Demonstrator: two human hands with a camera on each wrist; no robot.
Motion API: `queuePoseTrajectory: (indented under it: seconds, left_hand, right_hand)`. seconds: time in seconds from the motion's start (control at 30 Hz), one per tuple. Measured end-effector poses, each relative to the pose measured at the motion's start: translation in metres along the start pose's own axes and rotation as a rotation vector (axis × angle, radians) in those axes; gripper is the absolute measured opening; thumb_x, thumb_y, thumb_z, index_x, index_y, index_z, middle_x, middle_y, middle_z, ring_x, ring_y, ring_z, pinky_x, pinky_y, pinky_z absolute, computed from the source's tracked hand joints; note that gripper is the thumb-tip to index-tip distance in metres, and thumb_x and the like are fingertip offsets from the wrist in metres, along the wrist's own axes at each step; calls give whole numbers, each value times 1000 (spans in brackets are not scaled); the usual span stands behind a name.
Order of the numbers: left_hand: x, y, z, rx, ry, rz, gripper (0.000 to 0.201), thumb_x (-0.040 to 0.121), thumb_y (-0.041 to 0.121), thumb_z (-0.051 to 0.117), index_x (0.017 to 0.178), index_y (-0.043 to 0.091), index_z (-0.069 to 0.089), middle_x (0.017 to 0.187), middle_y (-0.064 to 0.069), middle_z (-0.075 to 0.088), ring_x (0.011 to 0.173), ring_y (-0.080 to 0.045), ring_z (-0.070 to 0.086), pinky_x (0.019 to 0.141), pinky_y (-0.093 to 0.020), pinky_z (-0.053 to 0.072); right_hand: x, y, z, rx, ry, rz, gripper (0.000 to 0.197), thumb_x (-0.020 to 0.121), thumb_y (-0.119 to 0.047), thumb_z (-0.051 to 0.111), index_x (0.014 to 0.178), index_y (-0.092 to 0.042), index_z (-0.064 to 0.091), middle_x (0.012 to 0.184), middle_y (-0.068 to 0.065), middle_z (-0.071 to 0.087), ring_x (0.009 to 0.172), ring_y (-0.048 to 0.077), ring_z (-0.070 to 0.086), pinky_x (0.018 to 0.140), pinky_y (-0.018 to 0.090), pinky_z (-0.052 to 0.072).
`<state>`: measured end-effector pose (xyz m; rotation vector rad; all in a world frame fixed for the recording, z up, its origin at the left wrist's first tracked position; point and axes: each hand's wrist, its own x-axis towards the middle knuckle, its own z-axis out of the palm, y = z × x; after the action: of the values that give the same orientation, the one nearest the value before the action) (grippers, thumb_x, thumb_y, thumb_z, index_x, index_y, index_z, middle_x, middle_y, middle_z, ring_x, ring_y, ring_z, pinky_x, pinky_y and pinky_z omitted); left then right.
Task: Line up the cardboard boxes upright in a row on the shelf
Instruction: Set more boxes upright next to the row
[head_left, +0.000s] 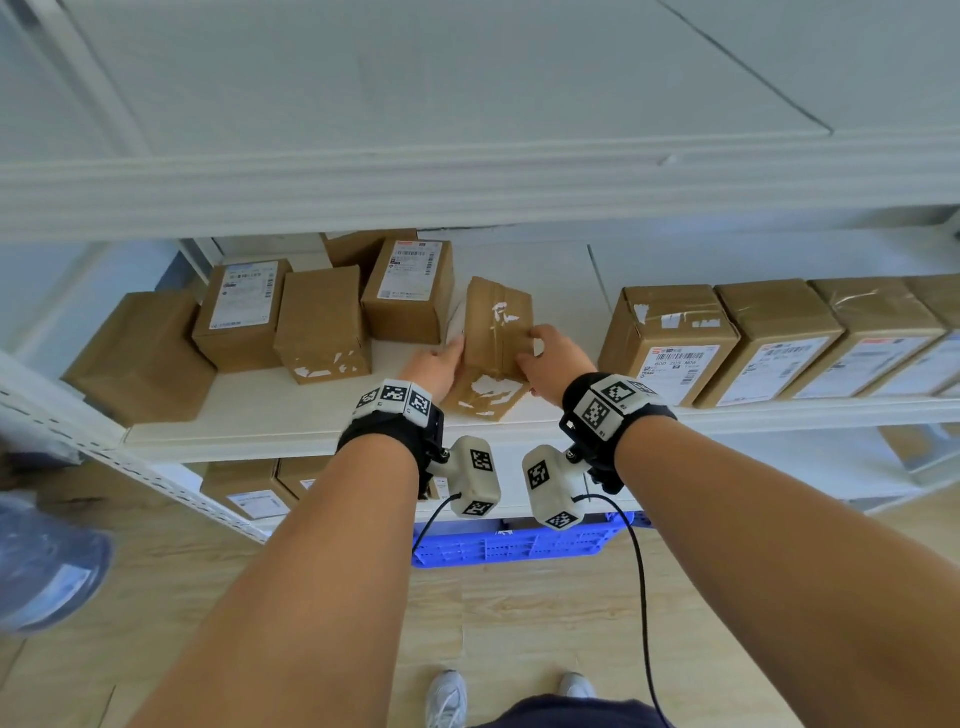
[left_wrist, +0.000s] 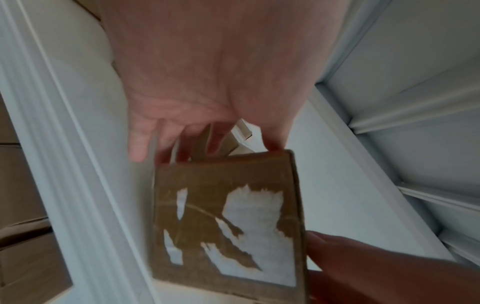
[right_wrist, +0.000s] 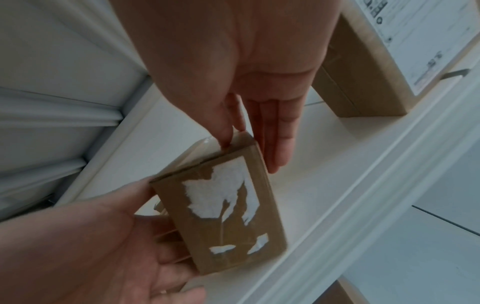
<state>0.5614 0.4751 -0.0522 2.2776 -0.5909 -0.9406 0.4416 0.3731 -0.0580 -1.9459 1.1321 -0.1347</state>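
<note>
A brown cardboard box (head_left: 496, 332) with torn white label scraps sits tilted at the middle of the white shelf (head_left: 291, 415). My left hand (head_left: 439, 364) grips its left side and my right hand (head_left: 548, 353) grips its right side, thumbs over the top edge. In the left wrist view my left hand (left_wrist: 202, 131) reaches round the box (left_wrist: 228, 222). In the right wrist view my right hand (right_wrist: 254, 131) has its thumb on top of the box (right_wrist: 226, 211) and its fingers flat along the side. Several boxes (head_left: 670, 343) stand upright in a row to the right.
Left of the held box is a loose cluster of boxes (head_left: 322, 322), some with labels (head_left: 239, 312). An upper shelf board (head_left: 467, 192) hangs close overhead. More boxes (head_left: 249, 493) sit on the lower shelf, and a blue crate (head_left: 519, 540) stands on the wooden floor.
</note>
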Motion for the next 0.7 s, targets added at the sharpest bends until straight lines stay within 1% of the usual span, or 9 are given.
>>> queuePoseTrajectory:
  seconds: [0.07, 0.13, 0.23, 0.3, 0.37, 0.47, 0.53, 0.63, 0.7]
  left_hand:
    - [3, -2, 0, -9, -23, -39, 80, 91, 71, 24, 127, 7, 56, 124, -14, 58, 111, -30, 56, 94, -33, 44]
    - [3, -5, 0, -103, 6, -55, 84, 81, 78, 38, 129, 11, 54, 129, -10, 57, 111, -28, 56, 100, -42, 45]
    - [1, -8, 1, -168, 91, -33, 80, 80, 62, 62, 139, 11, 46, 137, -7, 54, 120, -26, 54, 103, -36, 41]
    - [1, -9, 3, -108, 111, 5, 73, 84, 47, 67, 143, 12, 41, 140, -5, 52, 124, -24, 53, 101, -33, 41]
    - [2, -8, 7, -73, 80, 39, 58, 86, 38, 68, 136, 12, 51, 131, -4, 60, 114, -22, 60, 100, -35, 47]
    - [2, -6, 13, -80, 46, 71, 38, 91, 30, 63, 122, 9, 61, 114, -6, 68, 96, -22, 65, 92, -40, 54]
    - [1, -6, 15, -43, 37, 99, 34, 96, 28, 56, 121, 7, 62, 116, -7, 67, 98, -25, 64, 92, -40, 53]
    - [3, -5, 16, -16, -6, 107, 32, 99, 28, 49, 122, 10, 62, 121, -8, 66, 105, -25, 63, 92, -39, 53]
    - [7, -6, 16, -32, -25, 101, 31, 98, 27, 50, 121, 10, 62, 119, -8, 67, 102, -24, 63, 92, -39, 53]
  right_hand:
    - [-1, -2, 2, 24, -16, 8, 45, 93, -19, 47, 137, -15, 40, 123, 15, 60, 104, 31, 63, 86, 42, 54]
    - [-3, -2, 3, -6, -28, 23, 42, 95, -17, 44, 136, -12, 42, 126, 14, 58, 110, 32, 60, 94, 41, 50]
    - [-3, 0, 2, -100, -3, 48, 34, 98, -16, 41, 130, -9, 50, 123, 14, 60, 108, 31, 60, 93, 39, 50]
    - [-4, 2, -1, -132, 29, 53, 31, 99, -14, 39, 125, -7, 54, 121, 14, 62, 108, 31, 60, 90, 38, 50]
    - [-3, 5, -3, -118, 42, 71, 30, 99, -14, 38, 121, -7, 57, 116, 13, 64, 101, 29, 62, 81, 33, 50]
    - [0, 11, -4, -56, 55, 113, 32, 98, -24, 39, 118, -9, 58, 99, 6, 65, 77, 20, 59, 58, 24, 44]
    - [0, 14, -4, -61, 43, 141, 35, 97, -28, 42, 123, -9, 56, 96, 4, 64, 67, 15, 56, 50, 23, 39]
    - [1, 16, -2, -66, -11, 144, 32, 98, -25, 42, 120, -8, 57, 89, 2, 61, 62, 13, 54, 52, 24, 45]
    - [1, 15, -2, -38, -18, 130, 29, 98, -25, 42, 117, -9, 58, 93, 2, 62, 71, 15, 58, 67, 30, 56]
